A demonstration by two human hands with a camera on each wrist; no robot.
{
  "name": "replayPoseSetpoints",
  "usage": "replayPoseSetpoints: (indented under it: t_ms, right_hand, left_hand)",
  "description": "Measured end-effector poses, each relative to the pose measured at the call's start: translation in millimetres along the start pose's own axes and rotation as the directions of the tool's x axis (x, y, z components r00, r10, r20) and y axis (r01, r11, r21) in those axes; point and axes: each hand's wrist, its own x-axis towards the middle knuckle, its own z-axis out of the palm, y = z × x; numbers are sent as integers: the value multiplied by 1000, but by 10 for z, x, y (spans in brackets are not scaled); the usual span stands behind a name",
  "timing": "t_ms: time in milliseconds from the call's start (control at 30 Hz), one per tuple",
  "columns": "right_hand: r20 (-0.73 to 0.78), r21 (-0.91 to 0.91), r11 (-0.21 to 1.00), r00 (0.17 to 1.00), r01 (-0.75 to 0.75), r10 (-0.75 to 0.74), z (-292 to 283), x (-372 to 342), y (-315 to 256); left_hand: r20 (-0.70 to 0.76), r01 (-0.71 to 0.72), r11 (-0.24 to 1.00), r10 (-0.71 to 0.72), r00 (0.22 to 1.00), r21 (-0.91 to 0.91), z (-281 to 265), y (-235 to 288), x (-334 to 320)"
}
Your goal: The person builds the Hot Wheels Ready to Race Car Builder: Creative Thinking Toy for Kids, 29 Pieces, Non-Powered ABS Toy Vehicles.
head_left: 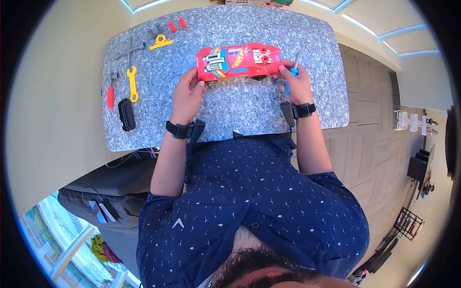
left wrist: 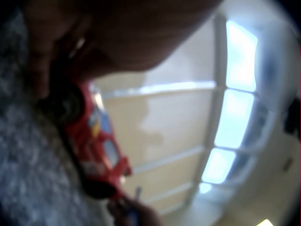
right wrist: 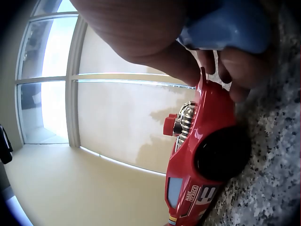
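A red toy car (head_left: 240,67) with yellow and blue stripes and chrome engine parts stands on its wheels on the speckled grey table (head_left: 230,108). My left hand (head_left: 187,98) grips its left end, thumb on the near side by a wheel. At the opposite end, the thumb and fingers of my right hand (head_left: 300,87) touch the car's tip. That same hand holds a screwdriver, its blue handle (right wrist: 230,28) tucked among the fingers and its shaft (head_left: 297,58) pointing away from me. In the left wrist view the car is blurred and partly covered by the hand.
Toward the table's left side lie a yellow wrench (head_left: 132,85), a yellow bracket-like piece (head_left: 161,43), a grey cross-shaped tool (head_left: 129,50), a red-handled tool (head_left: 110,97) and a black case (head_left: 126,115). Two red pieces (head_left: 183,22) lie near the far edge, beside small grey parts (head_left: 156,31).
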Motion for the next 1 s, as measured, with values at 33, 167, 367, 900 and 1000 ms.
replayPoseSetpoints:
  t_ms: [33,167,367,900,1000]
  right_hand:
    - [-48,12,999,998,34,-33,-11,13,39]
    - [-171,-170,976,972,135,-164,-329,143,269]
    - [-36,-795,574,930,195,-366,-433,66,137]
    - [-159,-710,688,918,149,-364,-1070,-176,154]
    - [-258,-631,771,916,82,-309,-1501,-260,279]
  left_hand:
    - [-15,5,1000,-5,1000,-19,-8,-38,8]
    - [-105,-59,996,52,993,-65,-60,15,-104]
    - [66,-131,990,134,989,-58,-140,121,-117]
    - [-537,-44,887,317,781,459,-1508,303,-1233]
    - [-601,230,772,233,765,593,-1782,156,-1475]
